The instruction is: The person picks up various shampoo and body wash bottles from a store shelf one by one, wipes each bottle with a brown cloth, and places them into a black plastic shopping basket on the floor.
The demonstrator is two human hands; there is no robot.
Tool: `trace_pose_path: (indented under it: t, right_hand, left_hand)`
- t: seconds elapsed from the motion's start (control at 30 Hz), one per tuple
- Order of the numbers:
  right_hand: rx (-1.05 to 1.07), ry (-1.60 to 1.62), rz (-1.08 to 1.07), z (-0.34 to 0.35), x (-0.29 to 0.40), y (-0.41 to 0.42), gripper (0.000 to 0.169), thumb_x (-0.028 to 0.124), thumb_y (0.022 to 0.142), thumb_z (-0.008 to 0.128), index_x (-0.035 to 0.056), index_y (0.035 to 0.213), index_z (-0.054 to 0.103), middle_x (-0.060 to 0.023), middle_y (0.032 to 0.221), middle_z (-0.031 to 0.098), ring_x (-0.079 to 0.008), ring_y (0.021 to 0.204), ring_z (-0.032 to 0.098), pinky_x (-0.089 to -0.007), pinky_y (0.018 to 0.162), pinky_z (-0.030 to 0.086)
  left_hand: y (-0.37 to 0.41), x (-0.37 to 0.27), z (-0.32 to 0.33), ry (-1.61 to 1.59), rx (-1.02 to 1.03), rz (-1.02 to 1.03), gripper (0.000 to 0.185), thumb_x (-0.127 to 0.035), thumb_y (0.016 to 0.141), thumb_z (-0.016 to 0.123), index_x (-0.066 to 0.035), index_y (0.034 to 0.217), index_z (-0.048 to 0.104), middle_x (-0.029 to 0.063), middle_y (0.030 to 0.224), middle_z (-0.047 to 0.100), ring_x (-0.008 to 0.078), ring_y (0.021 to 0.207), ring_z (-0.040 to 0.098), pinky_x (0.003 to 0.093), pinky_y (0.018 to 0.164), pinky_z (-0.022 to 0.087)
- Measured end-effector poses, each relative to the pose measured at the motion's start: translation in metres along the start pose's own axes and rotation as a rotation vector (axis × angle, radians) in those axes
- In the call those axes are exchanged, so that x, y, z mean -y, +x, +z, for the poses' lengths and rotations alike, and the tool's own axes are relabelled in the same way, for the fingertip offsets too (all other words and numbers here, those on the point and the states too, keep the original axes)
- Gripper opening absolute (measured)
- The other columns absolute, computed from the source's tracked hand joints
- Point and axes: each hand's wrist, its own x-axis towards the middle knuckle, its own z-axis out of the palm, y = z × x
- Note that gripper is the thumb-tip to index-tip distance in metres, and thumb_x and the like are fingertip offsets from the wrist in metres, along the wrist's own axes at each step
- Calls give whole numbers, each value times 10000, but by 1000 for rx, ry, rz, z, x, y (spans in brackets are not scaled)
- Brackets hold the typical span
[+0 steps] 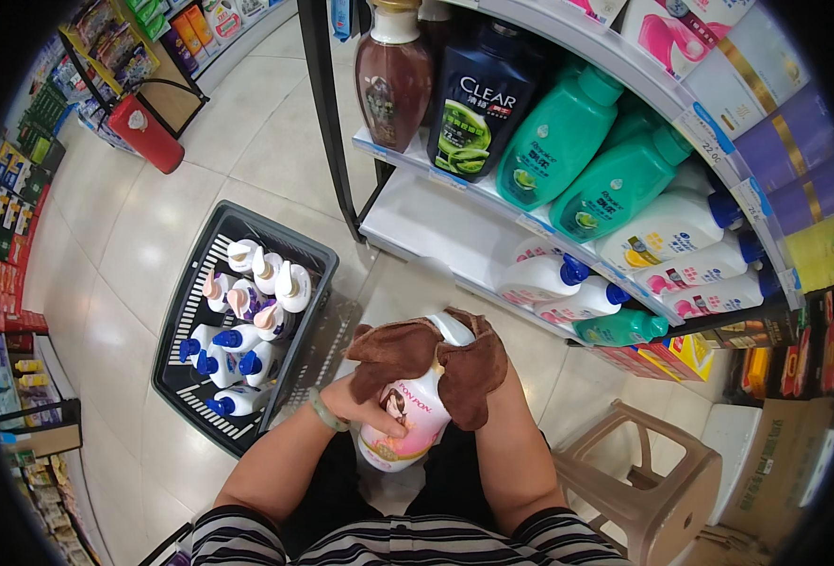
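Note:
My left hand (366,410) grips the side of a white and pink Pon Pon pump bottle (404,431), held upright above my lap with its label facing me. A brown cloth (397,347) is draped on both sides of the bottle's white pump head (453,330). My right hand lies under the cloth's right part, so its fingers are hidden. Left of my hands, a dark shopping basket (323,283) stands on the floor. Several pump bottles are in it, some with white or pale pink pumps (292,286), others with blue pumps (250,363).
A white shelf unit (431,212) holds shampoo bottles, among them a black Clear bottle (482,102) and green Rejoice bottles (557,138). A brown plastic stool (671,488) stands at the right. A red fire extinguisher (146,134) is at the upper left.

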Motion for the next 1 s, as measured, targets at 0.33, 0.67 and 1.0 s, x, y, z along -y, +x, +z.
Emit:
trace_pose_path:
  t: [0.33,0.67,1.0]
  right_hand:
    - [197,1528,114,11,-10,37,525,334,932,582,-73,1258,522,-203,1154,627,-254,961,638,-315,788,537]
    - [-42,671,-32,-4,-46,30,624,495,948,478,-43,1259,535,-141,1063,662,-217,994,618,-301,842,493]
    - [-308,686,-339,-5,-20,23,428,8,780,650,-18,1200,567,-117,1146,641,-196,999,609,-303,887,480]
  left_hand:
    - [20,-20,31,1041,-724,0,722,-118,582,843,-61,1217,503,170,1167,555,376,1103,544,388,881,489]
    - [28,-17,0,759,-474,196,893,-300,503,961,-32,1199,471,123,1076,522,254,1019,540,396,889,453]
    - [34,2,-37,-71,-6,-167,868,-191,590,924,-1,1327,506,52,1202,622,154,1089,573,331,974,453]
